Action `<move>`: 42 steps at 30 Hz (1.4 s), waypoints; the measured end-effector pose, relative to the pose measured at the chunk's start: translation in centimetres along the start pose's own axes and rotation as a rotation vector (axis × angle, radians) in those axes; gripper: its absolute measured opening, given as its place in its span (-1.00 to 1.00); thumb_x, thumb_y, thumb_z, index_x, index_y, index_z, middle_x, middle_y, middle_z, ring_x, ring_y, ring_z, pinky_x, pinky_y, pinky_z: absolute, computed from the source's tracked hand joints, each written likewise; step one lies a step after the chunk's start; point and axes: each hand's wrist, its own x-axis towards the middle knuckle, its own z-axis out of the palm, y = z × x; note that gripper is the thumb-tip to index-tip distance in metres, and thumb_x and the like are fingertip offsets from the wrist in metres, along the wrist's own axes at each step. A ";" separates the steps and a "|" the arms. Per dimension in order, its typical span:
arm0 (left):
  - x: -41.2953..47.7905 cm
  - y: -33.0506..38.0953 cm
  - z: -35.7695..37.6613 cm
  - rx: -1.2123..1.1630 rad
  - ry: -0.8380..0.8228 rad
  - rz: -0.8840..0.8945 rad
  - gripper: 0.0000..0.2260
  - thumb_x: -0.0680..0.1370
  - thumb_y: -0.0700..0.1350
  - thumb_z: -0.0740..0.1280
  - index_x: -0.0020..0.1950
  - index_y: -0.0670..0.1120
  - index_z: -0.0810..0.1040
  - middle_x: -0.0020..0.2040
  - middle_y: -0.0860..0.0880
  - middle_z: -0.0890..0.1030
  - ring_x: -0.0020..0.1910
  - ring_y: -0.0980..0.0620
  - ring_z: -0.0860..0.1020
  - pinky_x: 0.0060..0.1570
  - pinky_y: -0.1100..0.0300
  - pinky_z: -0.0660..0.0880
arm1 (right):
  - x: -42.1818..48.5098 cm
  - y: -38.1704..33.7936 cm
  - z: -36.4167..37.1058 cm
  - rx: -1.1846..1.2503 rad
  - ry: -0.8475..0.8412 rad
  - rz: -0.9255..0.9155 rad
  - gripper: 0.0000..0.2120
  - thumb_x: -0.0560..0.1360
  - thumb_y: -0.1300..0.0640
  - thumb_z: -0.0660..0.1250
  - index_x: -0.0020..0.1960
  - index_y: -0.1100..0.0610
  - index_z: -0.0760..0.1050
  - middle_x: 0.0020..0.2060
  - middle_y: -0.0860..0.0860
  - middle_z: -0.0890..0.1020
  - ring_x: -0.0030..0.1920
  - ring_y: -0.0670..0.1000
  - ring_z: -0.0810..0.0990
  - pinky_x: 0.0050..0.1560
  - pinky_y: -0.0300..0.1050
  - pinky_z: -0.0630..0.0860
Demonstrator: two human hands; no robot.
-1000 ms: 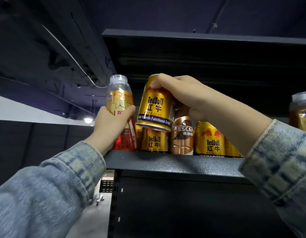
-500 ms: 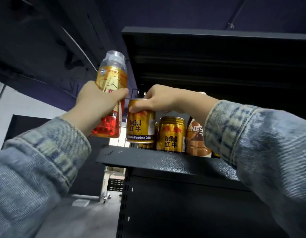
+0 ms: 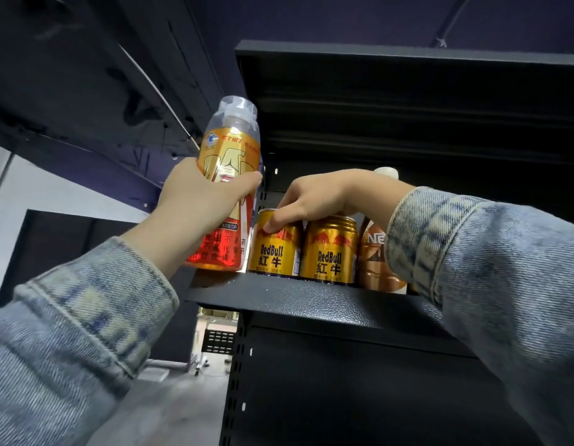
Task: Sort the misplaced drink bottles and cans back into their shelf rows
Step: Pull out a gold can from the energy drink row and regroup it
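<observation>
The left hand (image 3: 199,204) is wrapped round the middle of a clear plastic bottle with a gold-and-red label and a transparent cap (image 3: 229,149). Its thumb (image 3: 247,180) crosses the front of the label and the other fingers pass behind, out of sight. The bottle is held nearly upright, tilted slightly, just outside the left end of the black metal shelf (image 3: 311,304), with its lower body close beside the first can. The right hand (image 3: 327,194) reaches in from the right and arches over the top of a gold Red Bull can (image 3: 274,255). Its fingers (image 3: 273,225) are curled down onto the upper rim and front face in a pinch from above. This can stands upright at the left end of the shelf row; its base is hidden behind the shelf's front lip. A second gold Red Bull can (image 3: 330,255) stands just beside it on the right, at the same level. Next comes a brown coffee bottle with a white cap (image 3: 374,262), partly hidden by the right wrist. Both forearms wear faded blue denim sleeves (image 3: 86,333).
</observation>
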 end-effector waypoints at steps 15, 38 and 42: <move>-5.3 7.4 2.4 -0.244 -0.329 0.055 -0.54 0.33 0.22 0.42 0.11 0.00 0.50 -0.13 0.01 0.65 -0.26 0.09 0.64 -0.41 0.29 0.53 | -10.0 3.2 -2.1 0.936 0.485 -0.216 -0.54 0.53 -0.21 0.18 0.27 0.08 0.46 0.10 0.06 0.64 0.09 0.02 0.64 0.08 0.04 0.56; -32.8 22.9 23.3 -0.930 -1.308 -0.892 -0.58 0.55 0.21 0.14 0.03 -0.09 0.57 -0.16 -0.20 0.69 -0.18 -0.16 0.65 -0.19 -0.08 0.59 | -42.5 19.0 -2.7 0.828 1.037 0.397 -0.74 0.43 -0.07 0.39 -0.18 0.15 0.55 -0.47 -0.01 0.63 -0.43 -0.03 0.64 -0.32 -0.16 0.61; -40.3 28.7 28.9 -0.971 -1.450 -0.954 -0.54 0.52 0.22 0.20 0.12 -0.12 0.58 0.04 -0.22 0.65 0.03 -0.22 0.61 0.07 -0.20 0.50 | -51.8 24.2 -4.3 0.758 1.074 0.419 -0.73 0.35 -0.09 0.43 -0.20 0.13 0.55 -0.44 0.00 0.62 -0.42 -0.01 0.62 -0.29 -0.13 0.59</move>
